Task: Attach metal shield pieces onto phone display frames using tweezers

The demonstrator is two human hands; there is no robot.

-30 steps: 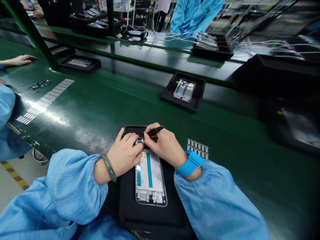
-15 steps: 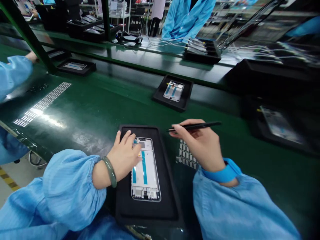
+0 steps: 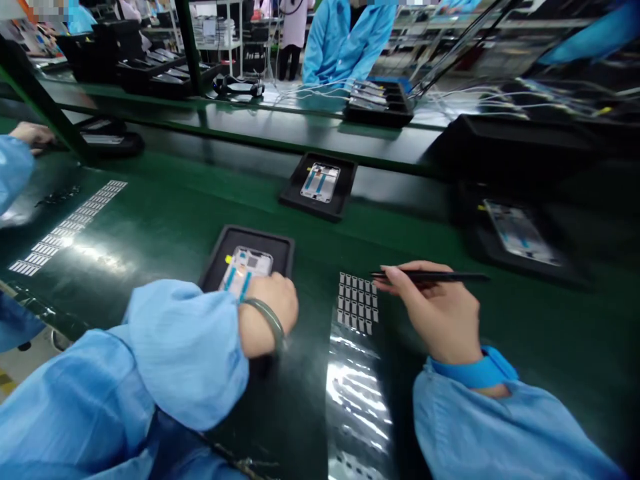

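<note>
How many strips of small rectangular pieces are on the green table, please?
2: one strip beside the right hand, another strip at far left; others may be hidden.

left hand (image 3: 277,305): back upward, fingertips hidden | right hand (image 3: 440,310): in pinch grip | (2 hands well apart)

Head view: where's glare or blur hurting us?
Head view: hard white glare on the clear strip near the small parts, milder glare on the green table at image left; head view: phone frame at image right smeared, its tray murky; head view: dark tool in the right hand fairly sharp.
</note>
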